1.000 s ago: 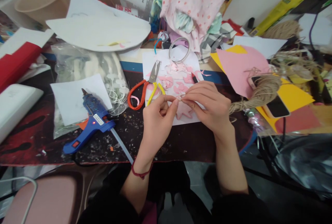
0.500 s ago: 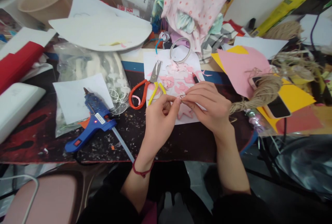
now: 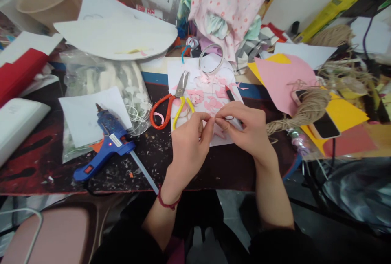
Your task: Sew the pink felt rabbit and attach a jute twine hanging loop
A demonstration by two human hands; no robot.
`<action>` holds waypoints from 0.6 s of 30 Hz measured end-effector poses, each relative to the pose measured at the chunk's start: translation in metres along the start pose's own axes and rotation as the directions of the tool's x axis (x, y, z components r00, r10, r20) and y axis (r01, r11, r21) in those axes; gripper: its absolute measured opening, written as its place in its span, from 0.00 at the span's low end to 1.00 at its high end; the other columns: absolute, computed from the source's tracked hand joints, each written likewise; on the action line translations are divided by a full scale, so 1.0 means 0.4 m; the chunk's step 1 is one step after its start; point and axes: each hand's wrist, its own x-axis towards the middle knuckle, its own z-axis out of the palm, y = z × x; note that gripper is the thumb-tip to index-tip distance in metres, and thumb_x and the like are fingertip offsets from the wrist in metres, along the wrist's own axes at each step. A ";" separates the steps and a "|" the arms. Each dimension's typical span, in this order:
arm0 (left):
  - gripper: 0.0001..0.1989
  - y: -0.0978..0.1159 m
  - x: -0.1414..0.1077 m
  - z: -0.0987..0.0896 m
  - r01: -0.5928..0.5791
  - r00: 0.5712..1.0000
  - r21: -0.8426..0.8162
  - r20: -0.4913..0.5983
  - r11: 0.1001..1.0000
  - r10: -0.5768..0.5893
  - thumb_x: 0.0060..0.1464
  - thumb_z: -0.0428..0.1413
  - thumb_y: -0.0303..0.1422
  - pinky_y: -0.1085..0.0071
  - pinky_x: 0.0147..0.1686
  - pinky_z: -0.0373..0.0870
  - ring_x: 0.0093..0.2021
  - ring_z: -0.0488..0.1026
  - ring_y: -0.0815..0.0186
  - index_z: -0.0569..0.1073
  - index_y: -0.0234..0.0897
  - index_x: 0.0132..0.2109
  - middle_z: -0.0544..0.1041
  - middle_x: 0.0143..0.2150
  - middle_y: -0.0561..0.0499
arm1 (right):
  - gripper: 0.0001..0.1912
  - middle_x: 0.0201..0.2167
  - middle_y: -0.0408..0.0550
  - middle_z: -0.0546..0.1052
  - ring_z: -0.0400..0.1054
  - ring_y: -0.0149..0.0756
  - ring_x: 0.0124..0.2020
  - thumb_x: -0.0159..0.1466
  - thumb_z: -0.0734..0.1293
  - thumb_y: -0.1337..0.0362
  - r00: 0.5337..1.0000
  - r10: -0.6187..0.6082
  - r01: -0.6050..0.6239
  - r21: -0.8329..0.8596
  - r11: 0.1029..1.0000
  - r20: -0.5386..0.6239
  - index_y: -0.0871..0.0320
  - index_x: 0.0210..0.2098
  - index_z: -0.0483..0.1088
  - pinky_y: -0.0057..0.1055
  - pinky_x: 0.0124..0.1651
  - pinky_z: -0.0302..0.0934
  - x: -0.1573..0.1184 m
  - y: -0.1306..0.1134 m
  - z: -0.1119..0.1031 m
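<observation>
My left hand [image 3: 192,139] and my right hand [image 3: 246,127] meet fingertip to fingertip over a white sheet of paper [image 3: 180,68]. Each pinches thumb against index finger; what lies between the fingertips is too small to make out. A thin dark loop shows beneath my right fingers. On the sheet, beyond the hands, lie pink paper scraps [image 3: 215,103] and a dark pencil [image 3: 229,93]. Scissors [image 3: 181,89] with one red and one yellow handle rest just left of them, blades pointing away. A pink cut-out is partly hidden under my hands.
A blue glue gun [image 3: 111,144] with a lit red light lies at the left on paper and a plastic bag [image 3: 91,76]. Coiled twine [image 3: 314,105] and a phone [image 3: 325,127] sit right, on coloured paper. A tape roll [image 3: 211,71] stands behind the scraps.
My right hand has turned and its fingers have curled in, uncovering more of the pencil. The fingertips of both hands remain together. The view has shifted slightly.
</observation>
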 end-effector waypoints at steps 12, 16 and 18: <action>0.02 0.008 0.006 -0.022 -0.356 0.934 0.138 0.026 0.924 0.356 0.66 0.56 0.28 0.75 0.29 0.62 0.26 0.68 0.72 0.73 0.34 0.43 0.77 0.28 0.54 | 0.05 0.26 0.44 0.79 0.71 0.28 0.28 0.62 0.74 0.64 0.819 0.329 -0.572 0.636 0.518 0.470 0.59 0.32 0.81 0.25 0.33 0.66 0.005 0.004 -0.041; 0.05 0.010 0.007 -0.027 -0.449 0.892 0.192 0.037 0.872 0.451 0.65 0.56 0.26 0.72 0.27 0.59 0.25 0.64 0.70 0.73 0.34 0.48 0.73 0.25 0.55 | 0.06 0.23 0.44 0.78 0.70 0.26 0.24 0.61 0.75 0.63 0.776 0.275 -0.630 0.693 0.350 0.567 0.60 0.30 0.81 0.24 0.29 0.66 0.014 0.016 -0.037; 0.08 0.009 0.007 -0.026 -0.469 0.881 0.224 0.060 0.854 0.469 0.65 0.56 0.25 0.70 0.26 0.57 0.24 0.63 0.69 0.72 0.35 0.50 0.71 0.24 0.56 | 0.06 0.23 0.44 0.78 0.70 0.27 0.24 0.59 0.76 0.64 0.775 0.291 -0.632 0.693 0.347 0.561 0.60 0.30 0.81 0.24 0.28 0.66 0.016 0.016 -0.036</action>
